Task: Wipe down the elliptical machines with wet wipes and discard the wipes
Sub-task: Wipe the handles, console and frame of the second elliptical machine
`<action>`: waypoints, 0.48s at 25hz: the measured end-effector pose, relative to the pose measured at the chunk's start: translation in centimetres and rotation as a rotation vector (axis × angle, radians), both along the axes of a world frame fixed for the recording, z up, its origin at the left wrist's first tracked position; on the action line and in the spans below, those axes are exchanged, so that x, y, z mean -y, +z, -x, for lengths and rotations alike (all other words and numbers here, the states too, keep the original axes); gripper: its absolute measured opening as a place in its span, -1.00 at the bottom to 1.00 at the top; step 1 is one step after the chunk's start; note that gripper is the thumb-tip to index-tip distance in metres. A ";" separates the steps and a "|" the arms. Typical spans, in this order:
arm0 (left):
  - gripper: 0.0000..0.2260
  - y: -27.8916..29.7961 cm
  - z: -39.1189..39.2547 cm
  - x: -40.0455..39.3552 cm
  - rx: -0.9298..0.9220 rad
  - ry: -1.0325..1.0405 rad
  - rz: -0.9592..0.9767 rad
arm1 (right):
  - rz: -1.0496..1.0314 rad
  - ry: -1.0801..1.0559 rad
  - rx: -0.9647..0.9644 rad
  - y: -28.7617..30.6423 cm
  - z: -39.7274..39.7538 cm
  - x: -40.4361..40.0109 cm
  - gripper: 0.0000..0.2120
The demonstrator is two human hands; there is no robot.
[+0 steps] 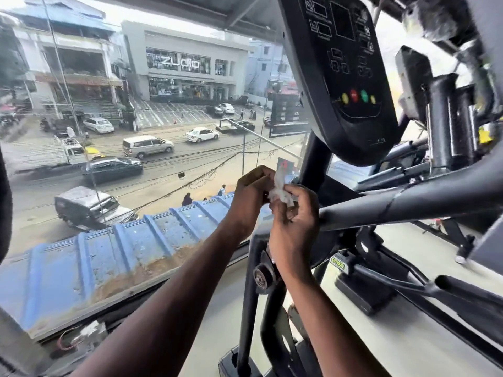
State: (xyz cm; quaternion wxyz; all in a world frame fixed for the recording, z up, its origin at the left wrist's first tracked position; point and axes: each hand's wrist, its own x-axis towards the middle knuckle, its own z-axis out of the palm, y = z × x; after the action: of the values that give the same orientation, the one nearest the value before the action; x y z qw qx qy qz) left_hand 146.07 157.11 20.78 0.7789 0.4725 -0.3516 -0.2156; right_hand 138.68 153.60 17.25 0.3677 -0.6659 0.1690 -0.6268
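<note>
crumpled white wipe (280, 190) held before the black elliptical (340, 85).

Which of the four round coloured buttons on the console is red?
The second from the left on the console; yellow buttons sit at both ends, green to its right.

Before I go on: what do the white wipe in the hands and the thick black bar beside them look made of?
Crumpled white wipe: thin soft nonwoven or paper, judging by its limp folds; both hands pinch it. Thick black bar of the elliptical: probably painted metal tube, smooth with a satin sheen along its length.
</note>
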 end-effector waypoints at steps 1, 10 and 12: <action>-0.93 0.3 -0.1 0.5 0.017 -0.044 0.012 | 0.033 -0.038 0.002 0.2 0.2 0.0 -0.79; -0.66 0.2 -0.1 5.9 0.313 -0.465 -0.166 | 0.424 -0.883 -0.211 1.0 6.2 -2.6 -0.75; -0.75 0.1 0.6 6.5 0.390 -0.450 -0.328 | 0.435 -1.088 -0.138 2.6 8.4 -2.5 -0.78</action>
State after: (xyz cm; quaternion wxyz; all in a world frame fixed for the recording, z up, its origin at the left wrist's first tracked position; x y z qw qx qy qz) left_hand 145.50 150.62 20.90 0.5433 0.5345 -0.5500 -0.3415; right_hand 130.23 156.11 19.84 -0.1636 -0.5831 0.3772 -0.7007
